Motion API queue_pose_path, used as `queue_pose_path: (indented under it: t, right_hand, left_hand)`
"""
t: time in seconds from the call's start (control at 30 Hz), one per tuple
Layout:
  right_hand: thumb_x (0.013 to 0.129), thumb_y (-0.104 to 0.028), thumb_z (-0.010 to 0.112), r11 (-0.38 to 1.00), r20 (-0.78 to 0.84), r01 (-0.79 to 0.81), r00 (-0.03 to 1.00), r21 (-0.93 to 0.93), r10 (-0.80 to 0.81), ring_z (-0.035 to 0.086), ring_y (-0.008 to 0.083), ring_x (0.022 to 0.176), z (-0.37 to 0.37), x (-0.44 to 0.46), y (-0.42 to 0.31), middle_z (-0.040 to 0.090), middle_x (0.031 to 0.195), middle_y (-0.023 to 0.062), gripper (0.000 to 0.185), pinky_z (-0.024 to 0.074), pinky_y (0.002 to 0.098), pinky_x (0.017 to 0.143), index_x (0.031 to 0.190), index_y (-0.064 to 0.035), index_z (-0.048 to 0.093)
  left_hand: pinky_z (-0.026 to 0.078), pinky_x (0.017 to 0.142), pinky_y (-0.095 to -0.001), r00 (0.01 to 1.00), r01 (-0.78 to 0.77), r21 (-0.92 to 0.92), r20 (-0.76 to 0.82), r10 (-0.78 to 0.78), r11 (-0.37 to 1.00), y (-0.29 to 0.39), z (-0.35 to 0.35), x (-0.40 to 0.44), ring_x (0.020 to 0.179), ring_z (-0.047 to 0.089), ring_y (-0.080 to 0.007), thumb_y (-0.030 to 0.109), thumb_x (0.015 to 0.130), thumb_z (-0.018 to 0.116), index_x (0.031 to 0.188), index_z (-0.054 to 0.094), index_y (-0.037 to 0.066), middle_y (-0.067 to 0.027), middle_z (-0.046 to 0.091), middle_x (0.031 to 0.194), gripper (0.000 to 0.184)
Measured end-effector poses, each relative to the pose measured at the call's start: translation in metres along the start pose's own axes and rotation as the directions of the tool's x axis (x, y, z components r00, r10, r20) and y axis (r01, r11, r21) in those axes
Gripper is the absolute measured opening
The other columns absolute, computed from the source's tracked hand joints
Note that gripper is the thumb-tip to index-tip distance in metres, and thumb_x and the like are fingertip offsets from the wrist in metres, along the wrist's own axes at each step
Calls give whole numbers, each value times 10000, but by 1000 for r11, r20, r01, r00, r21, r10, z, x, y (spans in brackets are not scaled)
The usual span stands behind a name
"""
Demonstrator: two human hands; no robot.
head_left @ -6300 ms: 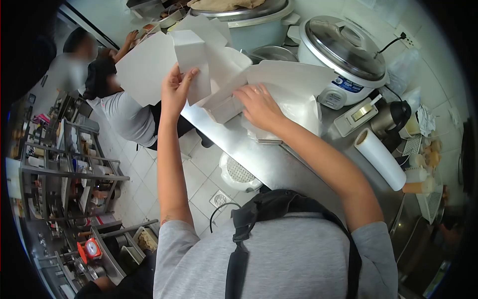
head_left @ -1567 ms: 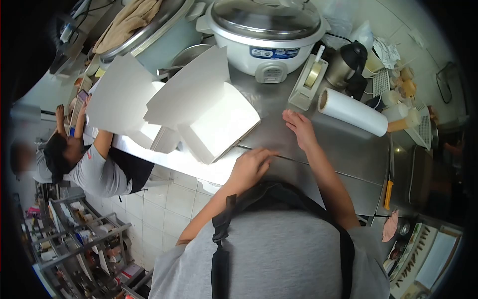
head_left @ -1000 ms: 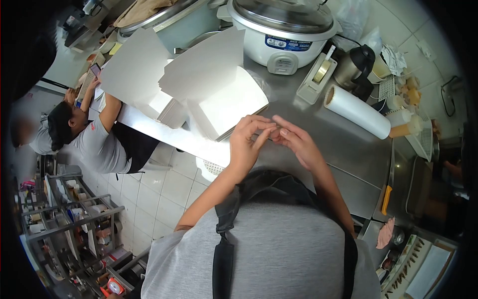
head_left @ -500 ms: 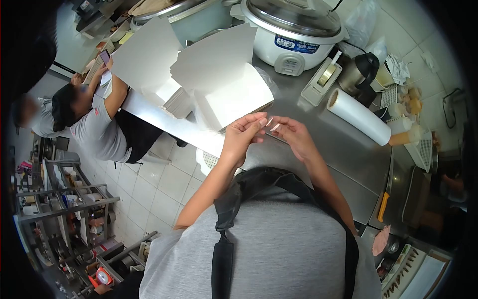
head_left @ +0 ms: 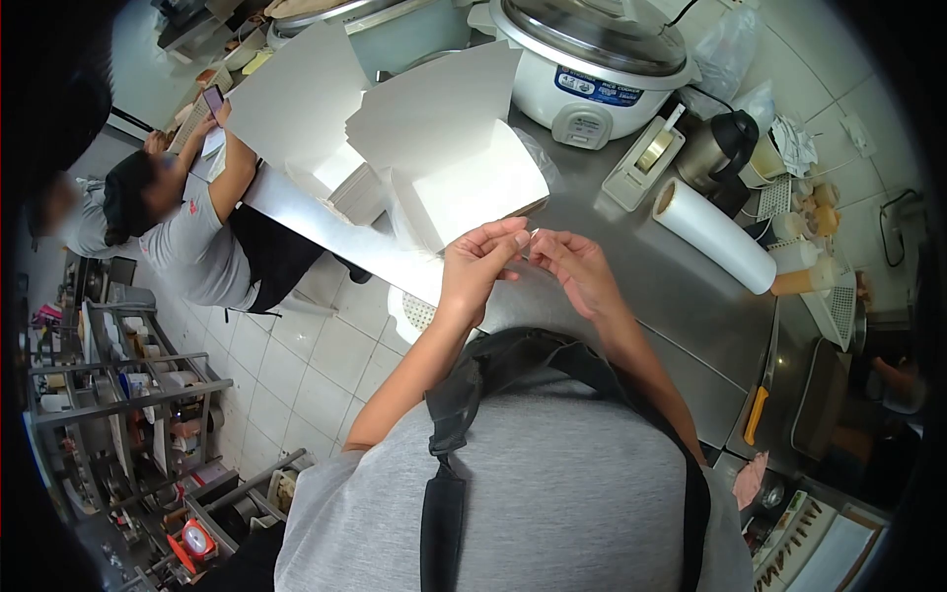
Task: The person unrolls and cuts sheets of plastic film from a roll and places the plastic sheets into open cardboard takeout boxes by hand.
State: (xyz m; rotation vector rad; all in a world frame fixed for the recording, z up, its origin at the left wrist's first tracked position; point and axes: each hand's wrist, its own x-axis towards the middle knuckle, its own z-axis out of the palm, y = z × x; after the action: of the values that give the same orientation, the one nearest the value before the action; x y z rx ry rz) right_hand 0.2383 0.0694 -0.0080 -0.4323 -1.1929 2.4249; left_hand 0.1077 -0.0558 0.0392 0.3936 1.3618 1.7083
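Observation:
My left hand (head_left: pixel 479 264) is closed in a pinch, thumb against the index finger, on a small whitish piece (head_left: pixel 534 233) too tiny to make out fully. Close beside it, my right hand (head_left: pixel 574 268) pinches at the same piece, its fingertips almost touching the left ones. Both hands are over the near edge of the steel counter (head_left: pixel 592 237). Just beyond my left hand stands an open white cardboard box (head_left: pixel 473 192) with its lid flap raised. A second open white box (head_left: pixel 321 178) stands to its left.
A rice cooker (head_left: pixel 582 84), a tape dispenser (head_left: pixel 641 163), a steel jug (head_left: pixel 712 148) and a large white plastic roll (head_left: pixel 715 237) stand on the counter. A yellow-handled knife (head_left: pixel 757 414) lies at right. Another person (head_left: pixel 202 237) holds a phone at left.
My right hand has moved slightly left, bringing its fingertips up to my left hand's. Its fingers have curled in closer. The view has shifted a little.

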Motion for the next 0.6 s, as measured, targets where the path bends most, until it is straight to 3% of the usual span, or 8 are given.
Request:
queue_pose_path:
  t: [0.13, 0.3, 0.4, 0.5, 0.6]
  right_hand:
    - [941, -174, 668, 1000, -98, 4, 995, -13, -5, 626, 132, 909, 4, 0, 6, 698, 996, 51, 213, 503, 304, 883, 1075, -11, 695]
    - [931, -198, 679, 998, -252, -56, 967, -35, 45, 621, 125, 871, 12, -1, 6, 679, 943, 41, 210, 504, 284, 846, 1034, -16, 690]
    - [925, -212, 684, 997, -300, -70, 952, -42, 54, 614, 121, 844, 14, -1, 6, 669, 918, 39, 208, 502, 279, 820, 1008, -21, 684]
    - [922, -220, 683, 997, -317, -70, 947, -30, 57, 605, 115, 819, 15, 0, 7, 662, 897, 36, 196, 497, 274, 793, 971, -31, 678]
    - [922, -220, 680, 998, -329, -68, 942, -12, 60, 598, 110, 805, 19, 0, 5, 659, 880, 33, 177, 491, 267, 774, 932, -44, 671]
  left_hand:
    - [526, 655, -216, 993, -109, 134, -31, 114, 985, -6, -1, 1, 828, 635, -71, 131, 890, 715, 1123, 699, 43, -44, 731, 1020, 250]
    - [527, 711, -231, 937, -319, 403, -2, 349, 858, -19, -1, 2, 870, 652, -95, 88, 914, 667, 1125, 708, 41, -49, 729, 1064, 220]
    - [537, 741, -253, 912, -372, 483, 32, 408, 793, -18, -1, 1, 905, 655, -125, 64, 908, 653, 1141, 706, 57, -60, 725, 1087, 239]
    - [539, 779, -288, 837, -497, 592, 134, 531, 634, -15, 0, 0, 962, 656, -179, 18, 872, 655, 1144, 711, 88, -76, 719, 1100, 286]
    - [528, 829, -326, 814, -509, 680, 180, 553, 528, -10, 3, -3, 999, 646, -234, -18, 829, 658, 1140, 713, 99, -92, 711, 1083, 337]
